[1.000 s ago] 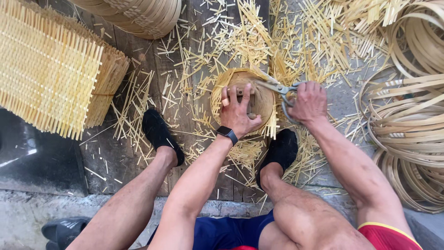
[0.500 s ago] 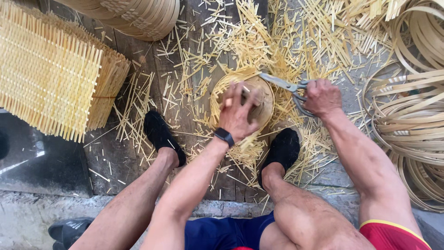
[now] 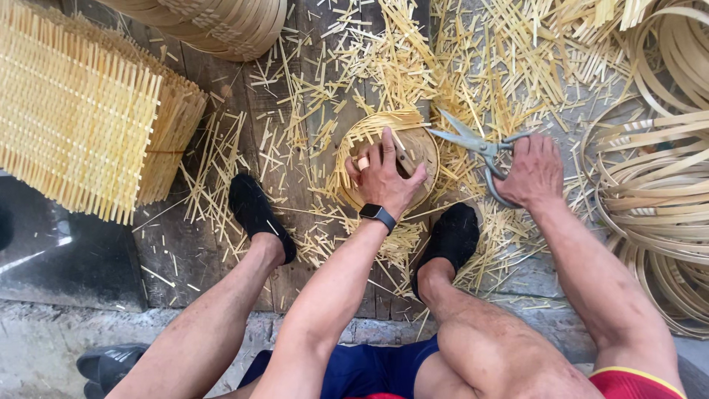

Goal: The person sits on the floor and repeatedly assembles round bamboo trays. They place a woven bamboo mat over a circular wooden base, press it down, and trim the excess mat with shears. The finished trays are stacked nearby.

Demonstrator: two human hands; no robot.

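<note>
My left hand presses down on a small round woven bamboo basket lying on the wooden boards between my feet. Loose strip ends stick out along the basket's upper rim. My right hand grips the handles of metal scissors, whose blades are parted and point left at the basket's right edge. A dark watch sits on my left wrist.
Cut bamboo slivers litter the boards. A stack of flat woven bamboo mats lies at the left. Coiled bamboo hoops pile up at the right. Stacked baskets stand at the top. My black shoes flank the basket.
My right hand with the scissors has drawn slightly right and the blades have opened. My left hand has shifted on the basket, turning it a little.
</note>
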